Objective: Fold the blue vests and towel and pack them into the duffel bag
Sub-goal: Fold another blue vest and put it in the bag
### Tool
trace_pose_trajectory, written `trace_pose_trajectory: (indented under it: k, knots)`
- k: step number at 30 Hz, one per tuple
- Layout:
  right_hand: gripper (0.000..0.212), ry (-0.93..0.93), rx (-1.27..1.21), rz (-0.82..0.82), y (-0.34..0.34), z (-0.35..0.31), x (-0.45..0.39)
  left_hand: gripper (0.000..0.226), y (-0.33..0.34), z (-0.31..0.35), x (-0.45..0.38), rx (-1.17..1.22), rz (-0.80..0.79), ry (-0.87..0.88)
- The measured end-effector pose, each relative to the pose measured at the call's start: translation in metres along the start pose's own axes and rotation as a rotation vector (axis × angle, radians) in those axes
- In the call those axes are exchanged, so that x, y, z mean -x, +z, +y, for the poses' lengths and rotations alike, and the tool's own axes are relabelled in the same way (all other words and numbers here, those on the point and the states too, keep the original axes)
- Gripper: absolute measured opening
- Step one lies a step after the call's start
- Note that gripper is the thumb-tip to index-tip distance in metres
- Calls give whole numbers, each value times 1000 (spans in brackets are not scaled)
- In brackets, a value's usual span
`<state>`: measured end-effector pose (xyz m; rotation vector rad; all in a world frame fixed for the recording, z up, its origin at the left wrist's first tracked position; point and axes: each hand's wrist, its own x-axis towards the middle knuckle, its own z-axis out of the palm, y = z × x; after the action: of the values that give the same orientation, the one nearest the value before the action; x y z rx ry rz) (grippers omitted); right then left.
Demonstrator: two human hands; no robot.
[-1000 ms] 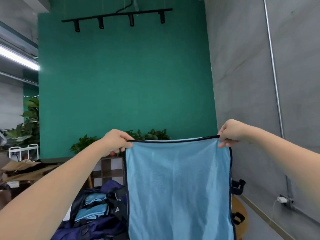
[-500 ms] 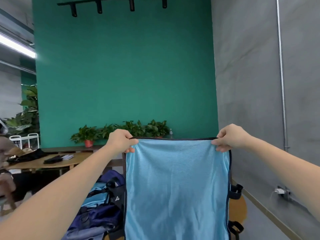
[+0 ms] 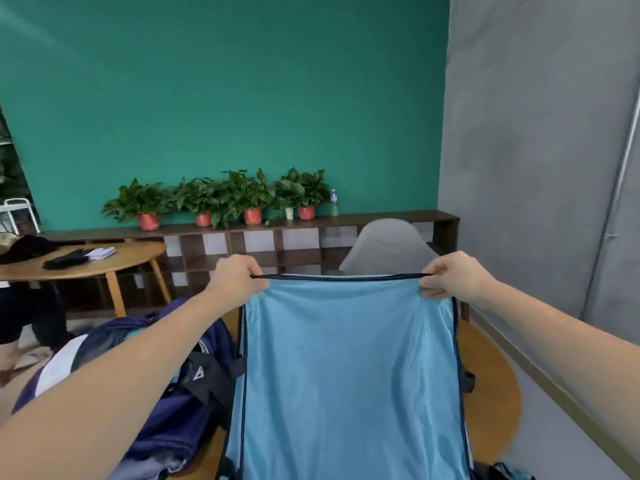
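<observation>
We hold the blue vest (image 3: pixel 349 375) hanging above the round counter (image 3: pixel 491 393), beside the dark duffel bag (image 3: pixel 180 393), with our left hand (image 3: pixel 237 280) and right hand (image 3: pixel 453 275) curled tightly on its top corners.

both arms reached forward — left hand (image 3: pixel 236 279) and right hand (image 3: pixel 454 279) level, well apart, fingers curled in tight pinches.

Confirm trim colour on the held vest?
Dark navy, nearly black, edging the light blue vest; head view.
</observation>
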<state>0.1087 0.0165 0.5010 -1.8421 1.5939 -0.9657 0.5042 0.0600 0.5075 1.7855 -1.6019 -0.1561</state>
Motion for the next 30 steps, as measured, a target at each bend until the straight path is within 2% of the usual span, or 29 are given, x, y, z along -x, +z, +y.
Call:
trace_pose_trajectory:
  k: [8, 12, 15, 19, 22, 27, 30]
  knots:
    - [5, -44, 137, 49, 35, 5, -119, 17, 48, -22, -111, -77, -28, 13]
    - [12, -159, 250, 135, 23, -19, -164, 19, 32, -4, -160, -160, -7, 109]
    - [19, -285, 259, 276, -4, -52, -178, 18, -3, 24, -184, -196, 96, 189]
    - [21, -444, 172, 493, -47, -100, -163, 10, -61, 62, -193, -92, 325, 300]
    - [20, -523, 110, 557, -71, -123, -131, 7, -97, 83, -178, -35, 441, 351]
    - [17, -543, 89, 544, -84, -128, -60, 7, -119, 91, -110, -42, 487, 378]
    - [17, -483, 123, 476, -71, -103, -12, 7, -103, 73, -51, -51, 416, 347]
